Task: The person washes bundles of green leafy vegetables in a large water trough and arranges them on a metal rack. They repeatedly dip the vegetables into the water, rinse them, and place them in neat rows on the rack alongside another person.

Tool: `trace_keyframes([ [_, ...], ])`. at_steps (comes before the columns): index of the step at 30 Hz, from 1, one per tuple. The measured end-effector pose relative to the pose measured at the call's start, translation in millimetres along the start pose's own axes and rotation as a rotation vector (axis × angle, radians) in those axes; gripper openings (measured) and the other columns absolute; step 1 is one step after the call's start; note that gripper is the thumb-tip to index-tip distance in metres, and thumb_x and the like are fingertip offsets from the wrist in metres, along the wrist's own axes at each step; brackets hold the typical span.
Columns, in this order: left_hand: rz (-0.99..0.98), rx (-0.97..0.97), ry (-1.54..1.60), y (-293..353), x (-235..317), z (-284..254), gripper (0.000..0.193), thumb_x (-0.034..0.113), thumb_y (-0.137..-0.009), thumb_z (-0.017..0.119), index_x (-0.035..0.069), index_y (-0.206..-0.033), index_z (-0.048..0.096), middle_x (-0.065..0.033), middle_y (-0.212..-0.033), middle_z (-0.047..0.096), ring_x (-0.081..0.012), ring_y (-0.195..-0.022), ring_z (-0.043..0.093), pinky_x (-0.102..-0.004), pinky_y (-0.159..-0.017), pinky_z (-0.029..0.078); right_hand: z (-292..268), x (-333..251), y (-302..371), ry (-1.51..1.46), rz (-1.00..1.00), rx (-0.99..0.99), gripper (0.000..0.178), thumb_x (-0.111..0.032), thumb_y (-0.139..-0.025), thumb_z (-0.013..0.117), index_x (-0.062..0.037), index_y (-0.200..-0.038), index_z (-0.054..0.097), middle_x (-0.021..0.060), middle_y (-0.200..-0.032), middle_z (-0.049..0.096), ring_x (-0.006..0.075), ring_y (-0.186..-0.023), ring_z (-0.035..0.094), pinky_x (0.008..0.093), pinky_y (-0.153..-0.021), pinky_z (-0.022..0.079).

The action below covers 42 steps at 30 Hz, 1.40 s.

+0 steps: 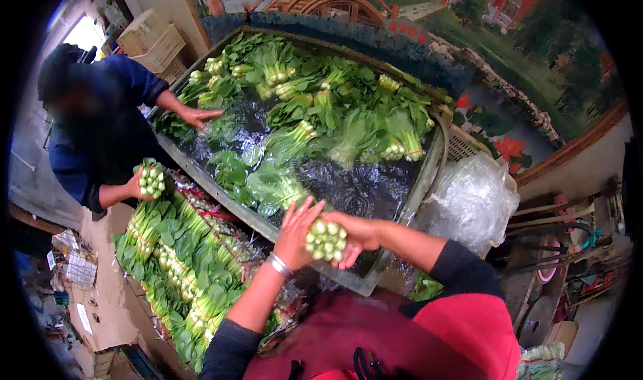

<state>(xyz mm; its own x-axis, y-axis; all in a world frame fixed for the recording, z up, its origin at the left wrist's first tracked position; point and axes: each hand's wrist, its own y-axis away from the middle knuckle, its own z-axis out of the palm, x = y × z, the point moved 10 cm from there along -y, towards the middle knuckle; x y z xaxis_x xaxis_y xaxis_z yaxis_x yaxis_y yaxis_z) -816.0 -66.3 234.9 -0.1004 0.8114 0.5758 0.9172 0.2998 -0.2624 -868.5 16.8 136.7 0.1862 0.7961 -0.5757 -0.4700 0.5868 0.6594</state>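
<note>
Over the near edge of a large water tub (191,172), my two hands hold a bunch of leafy greens (326,241) between them. Its pale cut stem ends face me, and its leaves trail back toward the water. My left hand (299,233), with a silvery bracelet at the wrist, presses along the left side, fingers reaching over the stems. Around the right side curls my right hand (358,236), its fingertips below the stem ends. More tied bunches of greens (321,99) float in the tub, most of them along the far side.
At the left, a co-worker (87,132) reaches one hand (197,117) over the tub; the other holds a bunch (152,181). Stacked greens (187,273) fill a rack below the tub's near-left side. Clear plastic (472,202) bulges at the right, beside a metal shelf (562,246).
</note>
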Motion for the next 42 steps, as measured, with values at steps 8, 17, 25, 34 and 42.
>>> trace_keyframes([
  [8,-0.270,0.256,0.545,73.5,-11.7,-62.6,0.082,0.038,-0.061,0.094,0.009,-0.130,0.061,-0.0101,-0.130,0.067,-0.0317,-0.141,0.052,-0.0574,-0.125,0.019,-130.3,-115.4,11.0,1.805,-0.616,0.859,0.039,-0.048,-0.090,0.068,-0.0122,-0.105,0.073,0.0106,-0.104,0.070,0.0321,-0.105,0.067,0.0480,-0.096,0.052],
  [17,-0.749,0.432,0.367,244.9,-16.1,-87.4,0.078,0.040,-0.070,0.087,0.004,-0.134,0.059,-0.0142,-0.132,0.065,-0.0328,-0.133,0.054,-0.0483,-0.121,0.031,-270.5,-130.0,-112.4,2.157,-0.362,0.886,0.038,-0.019,-0.093,0.057,-0.0210,-0.130,0.063,0.0047,-0.122,0.066,0.0286,-0.132,0.052,0.0494,-0.125,0.028],
  [25,-0.743,0.308,0.205,278.4,-17.4,-81.8,0.092,0.047,-0.073,0.086,0.000,-0.143,0.049,-0.0161,-0.138,0.063,-0.0343,-0.138,0.050,-0.0467,-0.122,0.028,-172.1,-104.5,-62.8,2.101,-0.655,0.718,0.045,-0.016,-0.079,0.069,-0.0123,-0.123,0.060,0.0086,-0.119,0.060,0.0291,-0.126,0.054,0.0476,-0.116,0.040],
  [34,-0.807,0.612,0.462,300.9,-15.4,-108.7,0.101,0.019,-0.060,0.095,0.002,-0.143,0.039,-0.0120,-0.131,0.066,-0.0238,-0.127,0.059,-0.0422,-0.117,0.038,-123.1,-79.5,-58.4,0.813,-0.637,0.384,0.094,-0.037,-0.056,0.097,-0.0089,-0.133,0.052,0.0151,-0.137,0.059,0.0321,-0.131,0.056,0.0427,-0.110,0.044],
  [42,-0.665,0.666,0.684,316.2,-64.7,-107.5,0.105,0.021,-0.069,0.097,0.001,-0.151,0.034,-0.0096,-0.140,0.059,-0.0201,-0.135,0.052,-0.0394,-0.118,0.037,159.5,-94.3,-82.9,0.714,-0.846,0.050,0.123,-0.030,-0.055,0.102,-0.0032,-0.153,0.033,0.0093,-0.143,0.053,0.0235,-0.133,0.052,0.0412,-0.117,0.038],
])
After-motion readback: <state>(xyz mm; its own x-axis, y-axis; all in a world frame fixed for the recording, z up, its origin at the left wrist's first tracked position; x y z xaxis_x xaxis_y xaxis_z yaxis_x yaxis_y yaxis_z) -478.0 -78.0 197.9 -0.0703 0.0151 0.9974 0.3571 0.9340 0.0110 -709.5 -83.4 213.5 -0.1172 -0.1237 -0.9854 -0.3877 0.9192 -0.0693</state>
